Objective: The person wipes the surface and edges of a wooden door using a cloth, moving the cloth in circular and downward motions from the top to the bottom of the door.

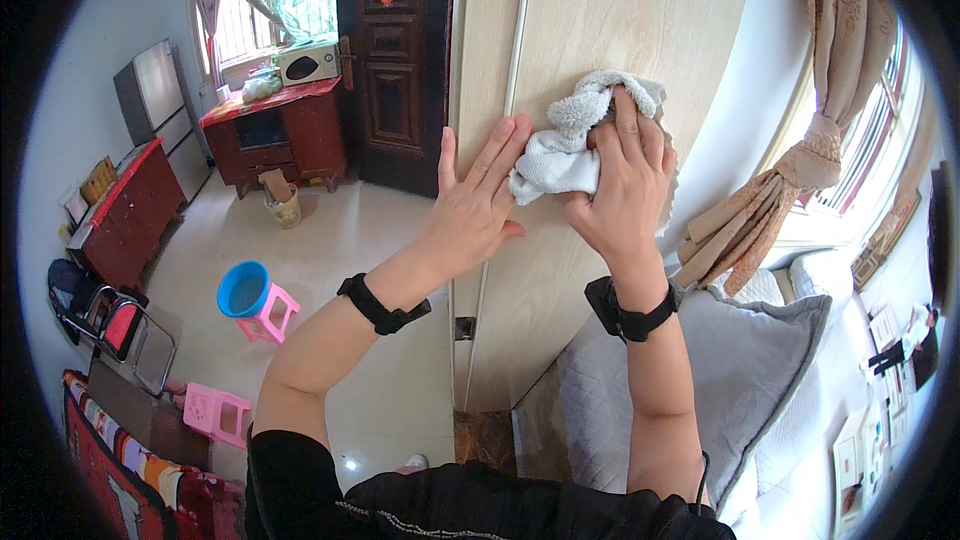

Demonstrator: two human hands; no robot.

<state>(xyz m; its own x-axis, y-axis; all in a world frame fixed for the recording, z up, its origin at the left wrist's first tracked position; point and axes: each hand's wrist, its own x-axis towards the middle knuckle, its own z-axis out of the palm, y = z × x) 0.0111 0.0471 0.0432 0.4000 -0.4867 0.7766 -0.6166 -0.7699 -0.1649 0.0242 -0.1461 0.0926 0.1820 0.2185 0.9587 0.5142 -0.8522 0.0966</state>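
My right hand point(626, 172) presses a bunched white towelling cloth point(566, 157) against a pale wood-grain door-frame panel point(592, 37). Its fingers dig into the cloth's folds, and part of the cloth hangs out to the right of the hand. Lower and to the left, my left hand point(480, 199) rests on the same frame with its fingers spread, holding nothing. Those fingers lie across the narrow strip of the jamb, close beside the cloth. A metal strike plate point(465, 328) is set in the jamb below. Both wrists wear black straps.
Left, a blue basin point(244, 289) of water sits on a pink stool point(271, 319). A second pink stool point(216, 414) and folding chair point(124, 326) stand nearby. Beyond are a dark door point(391, 82) and red cabinet point(277, 139). Right, a grey cushion point(735, 375) lies below a tied curtain point(810, 157).
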